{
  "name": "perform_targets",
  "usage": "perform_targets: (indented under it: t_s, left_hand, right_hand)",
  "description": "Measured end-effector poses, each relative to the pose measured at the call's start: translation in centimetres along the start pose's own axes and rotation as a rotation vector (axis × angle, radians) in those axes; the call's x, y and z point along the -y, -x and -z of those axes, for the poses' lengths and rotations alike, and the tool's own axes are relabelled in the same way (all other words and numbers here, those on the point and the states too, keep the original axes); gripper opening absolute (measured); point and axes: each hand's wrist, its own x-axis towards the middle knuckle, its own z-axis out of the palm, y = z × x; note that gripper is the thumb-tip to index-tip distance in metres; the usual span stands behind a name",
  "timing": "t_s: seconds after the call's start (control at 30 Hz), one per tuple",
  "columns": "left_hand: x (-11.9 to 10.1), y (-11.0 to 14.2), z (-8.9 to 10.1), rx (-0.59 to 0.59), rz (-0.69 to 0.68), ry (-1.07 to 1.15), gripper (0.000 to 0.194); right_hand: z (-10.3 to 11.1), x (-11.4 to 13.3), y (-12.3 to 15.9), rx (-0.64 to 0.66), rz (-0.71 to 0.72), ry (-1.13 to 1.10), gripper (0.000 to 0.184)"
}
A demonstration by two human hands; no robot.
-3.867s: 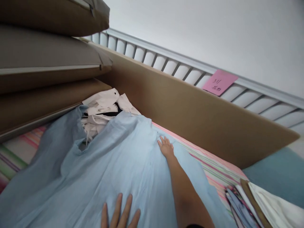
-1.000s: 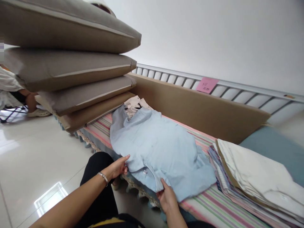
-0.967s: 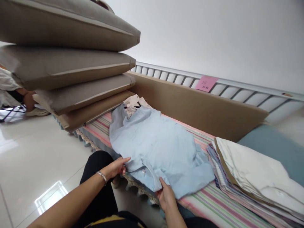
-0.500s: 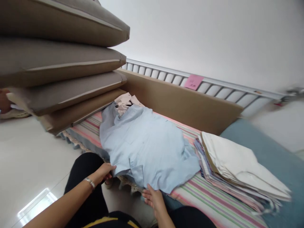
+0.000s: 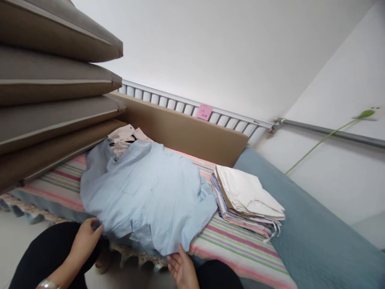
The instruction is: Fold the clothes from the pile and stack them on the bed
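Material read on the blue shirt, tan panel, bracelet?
Light blue shirt: thin matte woven cloth, likely cotton or linen, going by its soft creases. Tan panel: flat, matte; cardboard or covered board, can't tell which. Bracelet: probably polished metal, given its silvery color and bright highlights.

left hand (image 5: 85, 240) angled forward, thumb extended; right hand (image 5: 182, 269) with thumb raised, fingers loosely curved.

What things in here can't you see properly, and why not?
Writing on the pink paper note, head view: too small and blurred.
Pale pink garment, head view: partly covered by the light blue shirt.
Stack of grey-brown cushions, head view: cut off by the left edge.
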Motion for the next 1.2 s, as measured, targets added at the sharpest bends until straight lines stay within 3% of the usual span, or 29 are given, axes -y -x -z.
perform_targets:
  t_s: [0.07, 0.13, 0.27, 0.37, 0.47, 0.57, 0.7, 0.77, 0.83, 0.87, 0.93, 1.0, 1.1, 1.2]
  left_hand:
    - [-1.6, 0.3, -0.1, -0.07, -0.285, -0.03, 0.051]
    - [-4.0, 1.1, -1.0, -0.051, -0.541, -0.063, 0.047]
    - [-9.7, 2.2, -5.4, 0.16, -0.945, -0.175, 0.043]
    - [-12.8, 1.9, -9.3, 0.349, -1.088, -0.25, 0.046]
    - [-14.2, 0.5, -11.8, 0.53, -1.137, -0.291, 0.052]
    - [-14.3, -0.8, -12.8, 0.613, -1.194, -0.296, 0.058]
    - [-13.7, -1.4, -13.1, 0.504, -1.295, -0.284, 0.058]
    - [-13.6, -1.3, -13.3, 0.435, -1.342, -0.298, 0.053]
    - [-13.7, -1.3, -13.5, 0.409, -1.357, -0.32, 0.049]
    - [-13.9, -1.3, -13.6, 0.425, -1.341, -0.323, 0.047]
    - [-14.2, -1.5, -13.7, 0.531, -1.266, -0.299, 0.044]
    - [-14.7, -1.7, -13.6, 0.693, -1.148, -0.239, 0.043]
    - [-15.7, -2.0, -13.1, 0.92, -0.987, -0.162, 0.044]
    - [-16.8, -2.1, -12.3, 1.051, -0.886, -0.177, 0.055]
  right_hand:
    - [0.9, 1.2, -0.1, -0.046, 0.016, 0.088, 0.064]
    - [2.3, 3.3, -0.5, -0.095, 0.075, 0.2, 0.065]
    - [5.7, 9.8, -1.4, -0.221, 0.306, 0.303, 0.062]
    - [7.2, 14.6, -2.1, -0.311, 0.468, 0.434, 0.058]
    - [6.0, 16.5, -3.4, -0.326, 0.663, 0.694, 0.055]
    - [1.9, 14.2, -6.2, -0.202, 0.874, 1.035, 0.052]
    - [-5.0, 8.9, -10.9, 0.155, 1.018, 1.463, 0.048]
    - [-7.5, 8.8, -13.3, 0.227, 1.012, 1.63, 0.045]
    - [-9.1, 11.1, -16.2, 0.155, 0.97, 1.783, 0.044]
    - [-9.6, 13.0, -17.8, 0.025, 0.928, 1.847, 0.047]
    - [-10.1, 17.0, -21.0, -0.233, 0.787, 1.918, 0.049]
    - [-10.0, 20.6, -23.1, -0.289, 0.691, 1.917, 0.05]
    - [-8.2, 24.2, -23.1, -0.337, 0.705, 1.884, 0.051]
    - [-4.5, 26.0, -20.6, -0.486, 0.75, 1.81, 0.05]
